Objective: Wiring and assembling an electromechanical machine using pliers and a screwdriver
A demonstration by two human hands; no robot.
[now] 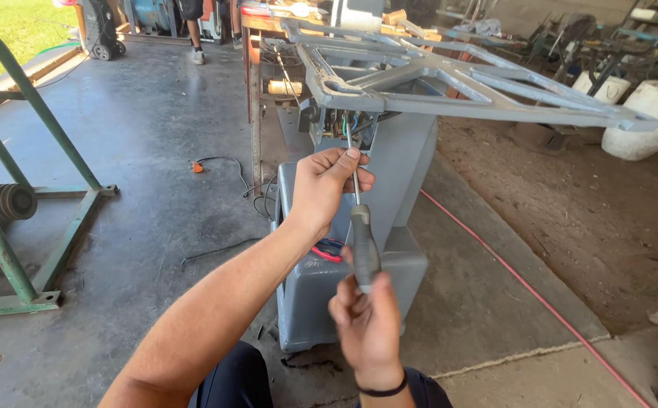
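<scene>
The scene is lit by daylight, bright but mostly indirect. The strongest light comes from the upper left, where the grass [12,26] is almost overexposed and the concrete floor [140,136] shows a pale glare. Shadows are soft; a darker patch lies under the grey metal frame [449,87]. The far right background is dimmer and its details are hard to read. The picture is sharp in the centre. The green stand [12,189] bends slightly at the left edge, probably from a wide lens. No clear motion blur is visible.
</scene>
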